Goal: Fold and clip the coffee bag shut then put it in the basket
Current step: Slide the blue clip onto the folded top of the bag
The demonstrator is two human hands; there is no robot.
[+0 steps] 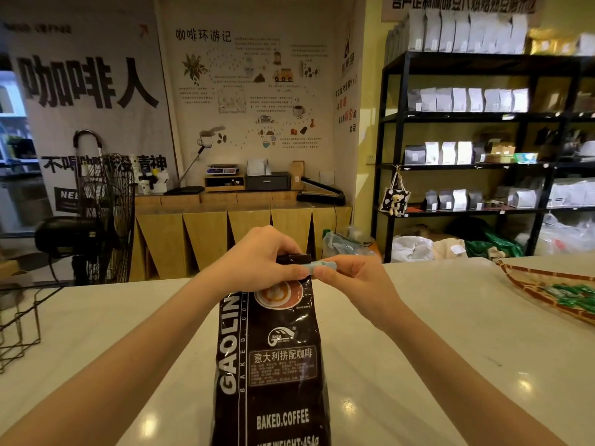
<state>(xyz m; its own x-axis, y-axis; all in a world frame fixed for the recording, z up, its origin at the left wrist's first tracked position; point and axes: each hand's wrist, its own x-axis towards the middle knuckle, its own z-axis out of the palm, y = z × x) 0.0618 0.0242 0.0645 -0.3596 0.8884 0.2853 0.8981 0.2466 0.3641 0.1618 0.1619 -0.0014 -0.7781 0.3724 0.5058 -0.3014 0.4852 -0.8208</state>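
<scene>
A tall dark brown coffee bag (273, 358) with white lettering stands upright on the pale counter (418, 349) in front of me. Its top is folded over. My left hand (257, 259) pinches the folded top from the left. My right hand (351, 281) holds a light blue clip (322, 267) against the fold on the right side; whether the clip grips the bag I cannot tell. A woven basket (528, 284) lies at the counter's right edge with green packets in it.
A black wire rack (19, 320) stands at the left edge of the counter. Beyond the counter are a black fan (106, 217), a wooden cabinet with machines, and dark shelves (483, 123) of bags.
</scene>
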